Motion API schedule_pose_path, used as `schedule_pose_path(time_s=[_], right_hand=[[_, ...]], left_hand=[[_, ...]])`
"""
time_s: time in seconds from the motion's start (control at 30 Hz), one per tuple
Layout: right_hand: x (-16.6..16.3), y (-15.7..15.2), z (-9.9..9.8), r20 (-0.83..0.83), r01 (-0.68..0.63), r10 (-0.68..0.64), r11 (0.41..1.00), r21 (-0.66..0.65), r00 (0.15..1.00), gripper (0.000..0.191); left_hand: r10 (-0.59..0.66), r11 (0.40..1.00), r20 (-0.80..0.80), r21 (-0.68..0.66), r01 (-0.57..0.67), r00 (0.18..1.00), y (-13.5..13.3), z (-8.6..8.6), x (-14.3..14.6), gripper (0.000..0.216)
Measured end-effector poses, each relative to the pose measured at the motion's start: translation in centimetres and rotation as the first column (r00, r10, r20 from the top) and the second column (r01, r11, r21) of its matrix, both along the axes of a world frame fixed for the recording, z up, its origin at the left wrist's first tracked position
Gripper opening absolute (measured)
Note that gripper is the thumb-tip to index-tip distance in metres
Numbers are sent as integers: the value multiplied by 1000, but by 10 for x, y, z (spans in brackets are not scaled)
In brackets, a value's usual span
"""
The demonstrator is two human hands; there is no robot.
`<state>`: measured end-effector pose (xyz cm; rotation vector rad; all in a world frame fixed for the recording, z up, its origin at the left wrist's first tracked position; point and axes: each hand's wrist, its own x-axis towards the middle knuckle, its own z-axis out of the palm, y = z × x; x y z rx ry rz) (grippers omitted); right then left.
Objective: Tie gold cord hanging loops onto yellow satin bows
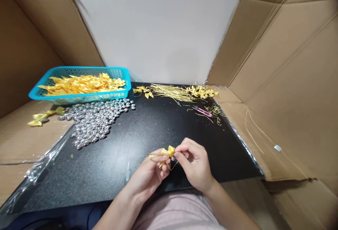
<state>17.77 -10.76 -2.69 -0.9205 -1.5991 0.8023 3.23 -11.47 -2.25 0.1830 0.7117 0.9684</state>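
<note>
My left hand (pixel 151 173) is closed around a small yellow ribbon bow (pixel 171 150), low over the near edge of the table. Thin gold cord (pixel 154 155) sticks out to the left across its thumb, and a fine loop of it hangs below the bow. At the bow's right side, the thumb and forefinger of my right hand (pixel 196 163) are pinched together, apparently on the cord; the fingertips hide the exact spot. A small shiny bit shows just under the bow, too small to make out.
A turquoise basket (pixel 126 78) of yellow bows stands at back left. Before it spread many silver heart-shaped beads (pixel 92 121). Cut gold cords (pixel 171 92), finished-looking bows (pixel 202 91), pink thread snips (pixel 203 111) and cord scraps (pixel 215 110) lie farther back. Cardboard walls (pixel 290 64) flank the black table (pixel 148 124).
</note>
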Motion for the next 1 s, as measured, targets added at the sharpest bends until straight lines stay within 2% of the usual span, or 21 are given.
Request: schedule_pose_path(time_s=[0.17,0.3,0.47,0.63,0.7,0.8,0.9,1.0], right_hand=[[-1,2,2,-38,6,-6,1000,-11,999,9],[1,3,3,-29,47,-47,999,7,998,9],[-1,5,2,-8,17,-17,1000,-18,1000,11],[-3,4,0,-3,25,-26,999,-30,1000,12],[-2,2,0,7,111,-112,994,21,994,7],[-1,-3,1,26,228,-242,940,255,970,11],[-2,-6,5,170,144,-250,870,472,953,16],[-5,-5,8,287,124,-280,879,460,916,23]], left_hand=[[83,997,-62,1,-83,995,1,1,3,17],[162,986,-106,56,-157,981,2,5,3,20],[155,979,-133,157,-134,979,2,4,1,20],[106,985,-167,153,-80,980,3,2,4,20],[125,982,-196,161,-94,973,4,2,5,21],[186,969,-255,207,-134,949,5,-1,5,22],[229,948,-333,291,-131,915,5,-5,3,23],[249,925,-431,371,-82,867,4,-7,2,20]])
